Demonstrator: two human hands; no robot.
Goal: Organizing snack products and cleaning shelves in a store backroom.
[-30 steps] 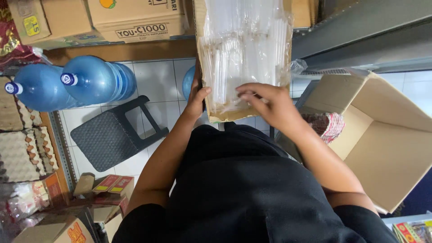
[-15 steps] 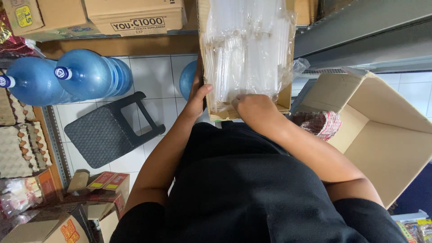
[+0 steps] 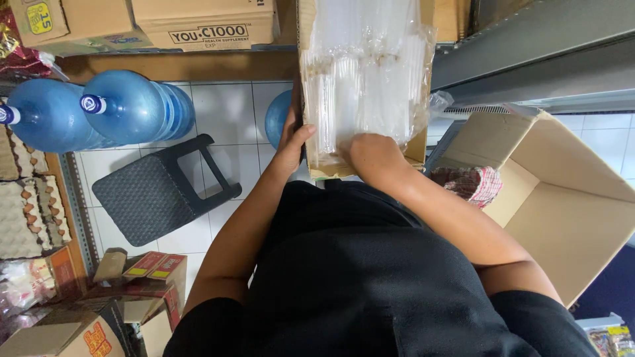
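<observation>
From the head view, a tall carton point(image 3: 311, 86) is held against the body, and a clear bag of straws point(image 3: 367, 79) fills its open face. The left hand point(image 3: 293, 142) is clamped on the carton's left edge, thumb on the front. The right hand point(image 3: 370, 151) is pressed on the bag's lower end; its fingers appear curled in, though whether they pinch the plastic cannot be told.

The bag is slick and bulges out past the carton (only the right hand checks it), so it could slide off if the carton is tilted or the pressure eased.

Right of the carton, an open brown box point(image 3: 562, 198) stands nearly empty. Left of it, blue water jugs point(image 3: 126, 106) and a black stool point(image 3: 159, 192) are seen; beyond those, egg trays point(image 3: 26, 211). Above left, brown cartons point(image 3: 205, 23) carry dark lettering and a yellow sticker. Small red-and-yellow boxes point(image 3: 149, 268) lie lower left.
</observation>
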